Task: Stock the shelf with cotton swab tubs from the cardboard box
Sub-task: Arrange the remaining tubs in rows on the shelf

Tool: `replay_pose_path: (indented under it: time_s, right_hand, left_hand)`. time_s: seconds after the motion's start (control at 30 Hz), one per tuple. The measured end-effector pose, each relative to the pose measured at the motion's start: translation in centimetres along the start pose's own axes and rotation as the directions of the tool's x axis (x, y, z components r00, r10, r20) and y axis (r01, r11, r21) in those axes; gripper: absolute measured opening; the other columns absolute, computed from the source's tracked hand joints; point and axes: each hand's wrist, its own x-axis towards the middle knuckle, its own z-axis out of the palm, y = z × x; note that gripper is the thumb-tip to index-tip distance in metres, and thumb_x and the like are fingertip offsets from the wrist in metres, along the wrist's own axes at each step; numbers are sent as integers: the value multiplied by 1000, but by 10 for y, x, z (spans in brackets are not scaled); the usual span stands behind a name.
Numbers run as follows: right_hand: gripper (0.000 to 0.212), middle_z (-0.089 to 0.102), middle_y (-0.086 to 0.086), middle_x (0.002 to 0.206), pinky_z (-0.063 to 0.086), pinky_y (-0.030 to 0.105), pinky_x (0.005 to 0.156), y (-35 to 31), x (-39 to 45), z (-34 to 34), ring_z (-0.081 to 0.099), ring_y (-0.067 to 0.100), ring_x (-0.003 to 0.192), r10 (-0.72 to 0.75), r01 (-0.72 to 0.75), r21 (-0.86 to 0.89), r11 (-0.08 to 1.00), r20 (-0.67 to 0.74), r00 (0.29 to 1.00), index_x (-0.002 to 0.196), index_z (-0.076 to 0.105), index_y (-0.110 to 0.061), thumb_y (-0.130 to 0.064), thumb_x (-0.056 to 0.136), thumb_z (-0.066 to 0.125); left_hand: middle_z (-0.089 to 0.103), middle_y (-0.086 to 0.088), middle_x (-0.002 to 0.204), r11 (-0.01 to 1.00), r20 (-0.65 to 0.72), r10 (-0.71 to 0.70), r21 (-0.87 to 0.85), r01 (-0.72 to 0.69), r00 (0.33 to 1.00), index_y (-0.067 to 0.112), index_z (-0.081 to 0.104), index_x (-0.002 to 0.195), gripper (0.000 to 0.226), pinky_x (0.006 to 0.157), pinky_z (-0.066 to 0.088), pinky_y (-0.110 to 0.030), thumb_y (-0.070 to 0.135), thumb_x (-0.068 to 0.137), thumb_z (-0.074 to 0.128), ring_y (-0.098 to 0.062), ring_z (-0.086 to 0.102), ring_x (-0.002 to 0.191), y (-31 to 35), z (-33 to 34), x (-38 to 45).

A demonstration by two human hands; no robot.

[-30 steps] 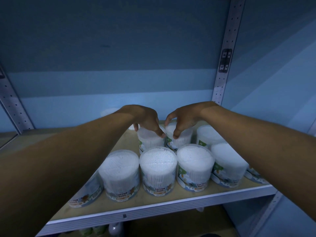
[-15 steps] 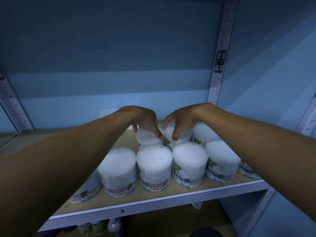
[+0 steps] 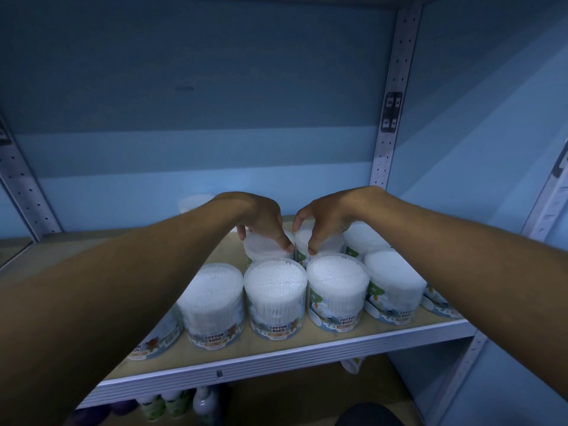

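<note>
Clear round cotton swab tubs stand in two rows on the wooden shelf (image 3: 384, 329). My left hand (image 3: 261, 219) grips the lid of a back-row tub (image 3: 264, 249) from above, thumb and fingers curled round its rim. My right hand (image 3: 322, 218) grips the neighbouring back-row tub (image 3: 325, 244) the same way. Both tubs stand on the shelf just behind the front row, where one tub (image 3: 275, 298) and another (image 3: 338, 292) show "COTTON BUDS" labels. The cardboard box is out of view.
A perforated metal upright (image 3: 392, 118) rises at the back right, another (image 3: 21, 182) at the left. The left half of the shelf board (image 3: 76, 250) is bare. Small bottles (image 3: 172, 405) stand on the level below. Blue walls close in behind and right.
Both hands stay on the same two back-row tubs; they and the tubs have barely shifted. The view has tilted slightly, so the shelf sits a little higher and to the left.
</note>
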Motion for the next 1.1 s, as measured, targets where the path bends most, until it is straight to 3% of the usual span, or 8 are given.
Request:
replay_pose_path:
  time_s: [0.47, 0.67, 0.9, 1.1]
  right_hand:
    - [74, 41, -7, 145, 52, 37, 100, -1, -1, 2, 51, 23, 125, 27, -28, 46, 999, 33, 999, 140, 44, -45, -45, 76, 81]
    - [68, 35, -8, 155, 49, 38, 101, 2, 3, -3, 45, 25, 135, 24, -27, 132, 991, 18, 1000, 142, 43, -46, -54, 81, 73]
    - [64, 43, -7, 147, 49, 37, 102, -5, 15, -10, 50, 22, 129, 23, -19, 116, 993, -33, 999, 138, 44, -48, -61, 80, 70]
    - [60, 43, -7, 148, 49, 36, 101, -19, 24, -18, 51, 19, 124, -6, 11, 124, 992, -43, 999, 137, 46, -47, -58, 82, 69]
  left_hand:
    - [54, 0, 137, 1000, 5, -8, 5, 8, 1000, 18, 55, 137, 75, 90, 58, -35, 61, 78, 71, -19, 60, 90, 4, 1, -8]
    - [52, 2, 140, 999, -4, 0, -40, 0, 1000, 19, 51, 141, 74, 92, 57, -37, 59, 82, 69, -21, 57, 115, -2, -2, -11]
    - [59, 3, 128, 998, -11, -8, -56, 8, 1000, 23, 58, 132, 68, 90, 58, -37, 60, 77, 72, -20, 61, 110, -24, -8, -9]
    - [57, 3, 131, 998, -43, -27, -58, 24, 999, 22, 58, 133, 66, 89, 58, -34, 55, 78, 74, -18, 60, 106, -51, -18, -10]
